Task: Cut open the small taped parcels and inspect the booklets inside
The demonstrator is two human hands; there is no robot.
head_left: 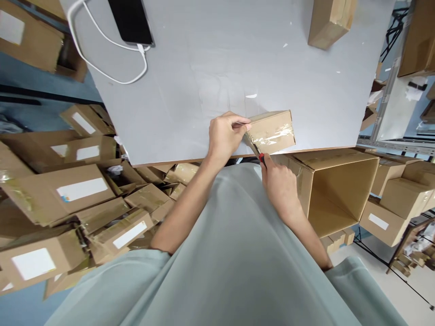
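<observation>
A small cardboard box point(272, 132) with shiny clear tape across its side rests near the front edge of the table point(176, 104). My left hand point(227, 132) pinches the box at its left end, thumb and index finger together at the corner; whether they hold a flap or tape there is too small to tell. In my right hand point(280, 183) is a box cutter point(261, 157) with a red handle, gripped in closed fingers. Its dark blade end points up and left, against the box's lower left edge.
At the far left lies a black phone point(132, 21) with a white cable point(102, 71). Another carton point(331, 22) stands at the back right. An open large carton point(340, 190) is below the table's right side. Piled boxes point(81, 185) fill the floor at left.
</observation>
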